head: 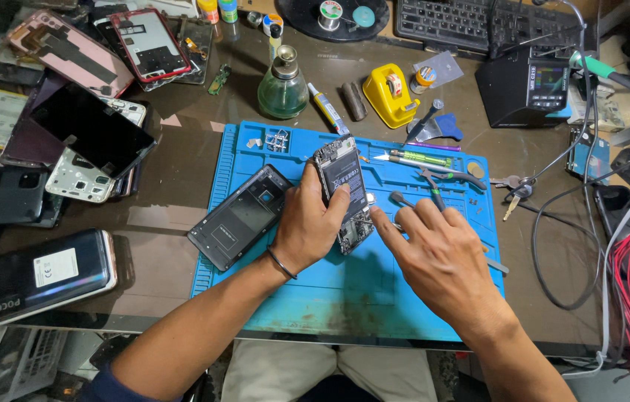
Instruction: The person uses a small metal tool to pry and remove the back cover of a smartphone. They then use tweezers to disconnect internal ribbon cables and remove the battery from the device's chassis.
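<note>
An opened phone (342, 179) with its battery and circuit board showing lies on the blue work mat (374, 298). My left hand (309, 223) grips its lower left side, thumb across the battery. My right hand (437, 257) rests just right of the phone, fingers spread, the forefinger tip touching its lower right edge. A small dark tool tip (398, 198) sticks up by my right fingers; whether the hand holds it I cannot tell. A black back cover (239, 217) lies on the mat left of my left hand.
Tweezers and a green-handled tool (423, 158) lie at the mat's far right. Behind stand a green glass bottle (283, 88), a yellow tape dispenser (391, 92) and a black soldering station (527, 83). Phones and covers (69, 141) pile up at left. Cables (627, 298) hang at right.
</note>
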